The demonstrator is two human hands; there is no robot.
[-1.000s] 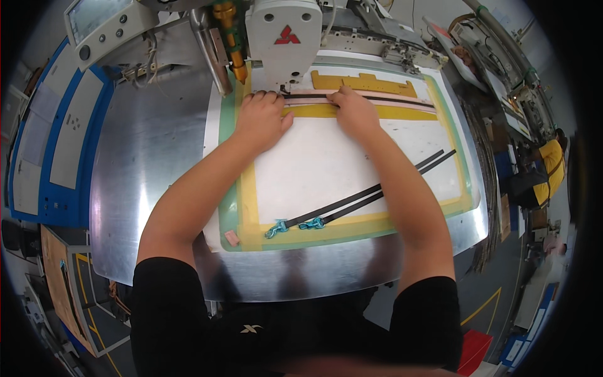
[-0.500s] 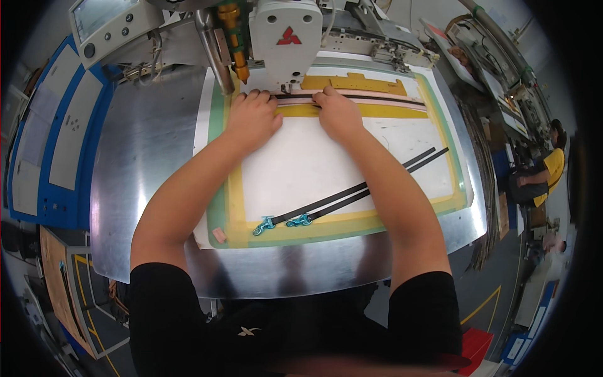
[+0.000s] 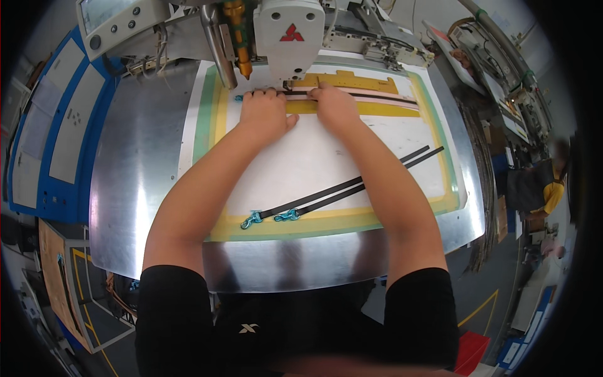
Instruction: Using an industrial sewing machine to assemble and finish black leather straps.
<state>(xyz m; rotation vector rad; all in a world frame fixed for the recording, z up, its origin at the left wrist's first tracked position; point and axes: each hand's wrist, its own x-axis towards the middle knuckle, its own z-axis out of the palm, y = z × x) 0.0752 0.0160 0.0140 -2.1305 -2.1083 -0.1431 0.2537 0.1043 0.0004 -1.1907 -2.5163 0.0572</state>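
Observation:
A black strap (image 3: 364,96) lies along a pink-edged channel between yellow guide strips, under the white sewing machine head (image 3: 291,38). My left hand (image 3: 264,113) has its fingers bent over the strap's left end, with the thumb out to the side. A blue metal snap hook (image 3: 238,98) shows just left of those fingers. Close to the machine's foot, my right hand (image 3: 336,105) grips the strap with its fingers together; the fingertips are partly hidden. Two more black straps (image 3: 333,191) with blue snap hooks (image 3: 251,219) rest slanted on the white template sheet (image 3: 301,157), partly beneath my right forearm.
A shiny metal table (image 3: 135,144) carries the template. A metal tube (image 3: 218,47) and a brass-coloured pointed tool (image 3: 237,41) hang left of the machine head. The control panel (image 3: 116,22) is at the upper left, beside a blue cabinet (image 3: 59,119). Another person (image 3: 540,182) is at far right.
The template with its loose straps has slid slightly left on the table. My left hand has shifted right along the strap, and the snap hook beside it now shows.

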